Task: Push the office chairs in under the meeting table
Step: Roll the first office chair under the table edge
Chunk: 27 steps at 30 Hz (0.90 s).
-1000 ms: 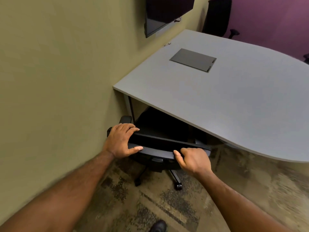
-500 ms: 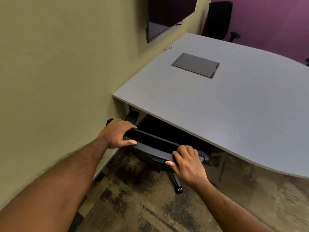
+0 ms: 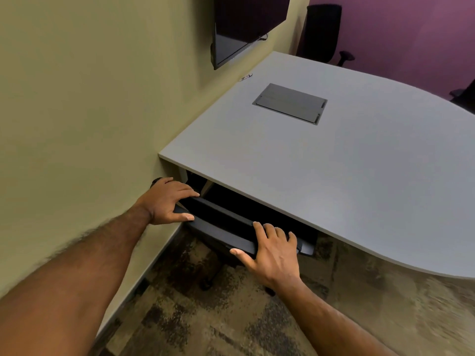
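A black office chair (image 3: 221, 222) stands at the near left corner of the grey meeting table (image 3: 334, 176), its seat hidden under the tabletop. Only the top of its backrest and part of the wheeled base show. My left hand (image 3: 168, 201) grips the left end of the backrest top, close to the wall. My right hand (image 3: 270, 250) lies over the right end of the backrest, fingers curled on its top edge and thumb spread out below.
A yellow-green wall (image 3: 90, 111) runs close along the left. A dark screen (image 3: 244, 29) hangs above the table's far end. A grey cable hatch (image 3: 290, 102) sits in the tabletop. Another black chair (image 3: 321, 32) stands at the far side, and part of a third (image 3: 465, 96) at right. Patterned carpet (image 3: 231, 317) lies below.
Both hands have pushed the chair forward, so its seat has slid further under the tabletop. My right hand has shifted from a closed grip to lying over the backrest top.
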Tool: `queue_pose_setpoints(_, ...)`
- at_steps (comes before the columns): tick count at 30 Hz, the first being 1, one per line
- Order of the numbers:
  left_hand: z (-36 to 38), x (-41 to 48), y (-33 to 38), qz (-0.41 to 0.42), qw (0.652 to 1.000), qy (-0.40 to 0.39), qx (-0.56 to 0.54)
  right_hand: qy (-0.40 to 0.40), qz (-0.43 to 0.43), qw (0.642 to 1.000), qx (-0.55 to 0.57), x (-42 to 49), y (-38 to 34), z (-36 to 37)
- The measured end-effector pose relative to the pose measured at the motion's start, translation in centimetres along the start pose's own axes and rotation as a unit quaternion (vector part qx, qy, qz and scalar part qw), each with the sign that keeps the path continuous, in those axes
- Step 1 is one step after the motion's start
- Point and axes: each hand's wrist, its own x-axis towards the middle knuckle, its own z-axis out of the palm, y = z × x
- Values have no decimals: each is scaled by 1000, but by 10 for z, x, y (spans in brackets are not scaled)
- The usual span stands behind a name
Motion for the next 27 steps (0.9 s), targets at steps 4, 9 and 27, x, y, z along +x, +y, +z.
queue_pose_setpoints(4,0,12,-9,-6,1000,12,6,2,1,1000,4,10,0,-1)
queue_pose_setpoints(9,2,28,-15,-38,999,17,31,-3,0,1000,14,29,10,-5)
queue_pose_setpoints(27,2,78,-25,-136,988,34,-66,-21,29,999,13,93,37,-5)
